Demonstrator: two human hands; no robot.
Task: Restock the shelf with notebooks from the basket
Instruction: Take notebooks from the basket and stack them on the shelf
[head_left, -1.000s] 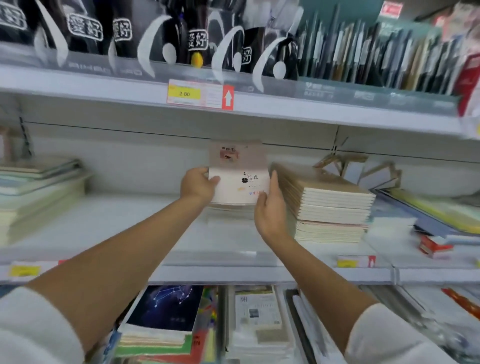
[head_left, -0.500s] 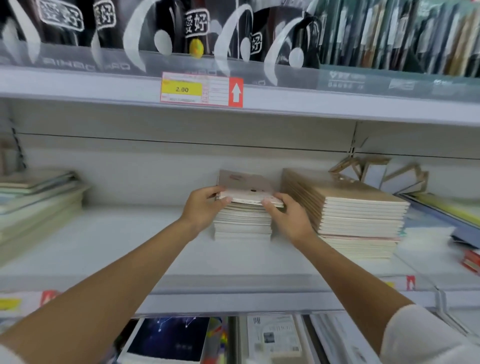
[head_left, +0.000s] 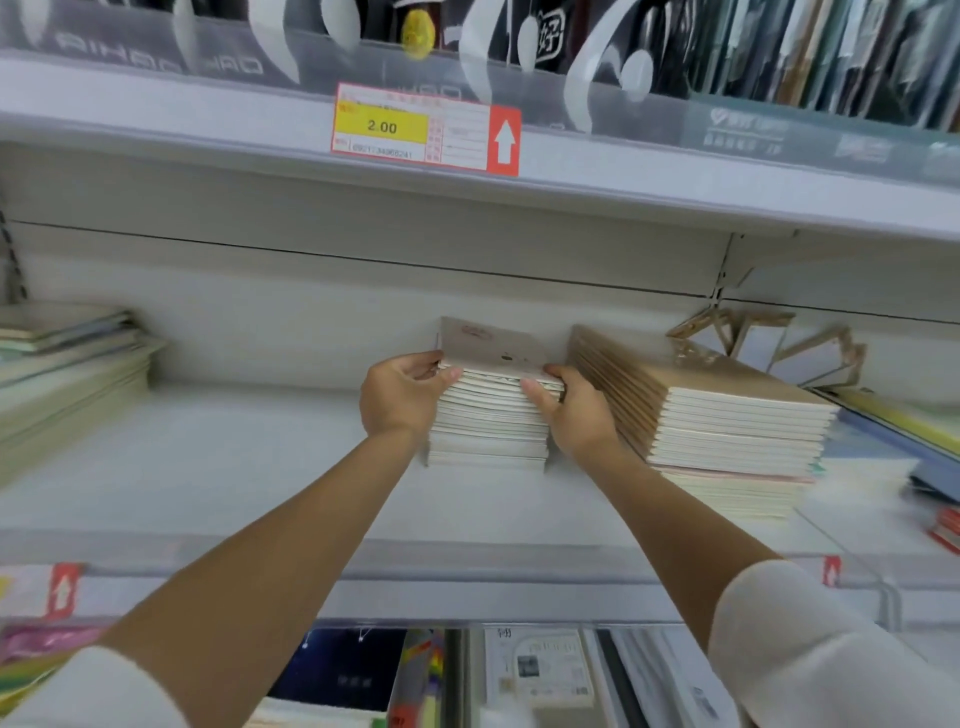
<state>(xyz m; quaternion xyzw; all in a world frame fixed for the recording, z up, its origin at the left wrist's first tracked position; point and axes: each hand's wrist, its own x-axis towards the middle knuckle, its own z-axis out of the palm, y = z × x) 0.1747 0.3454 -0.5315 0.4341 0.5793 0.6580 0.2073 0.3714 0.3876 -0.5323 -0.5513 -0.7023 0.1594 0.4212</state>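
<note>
White shelf (head_left: 208, 467) carries notebook stack (head_left: 488, 431) — left hand (head_left: 400, 395) and right hand (head_left: 571, 415) grip its sides, fingers curled over top edge. Taller stack (head_left: 727, 415) just beside right hand; price tag (head_left: 426, 127) above.

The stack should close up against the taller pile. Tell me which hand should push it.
Left, probably. The left hand grips the stack on its outer side, away from the taller pile, so it can push. The right hand sits in the gap between them.
</note>
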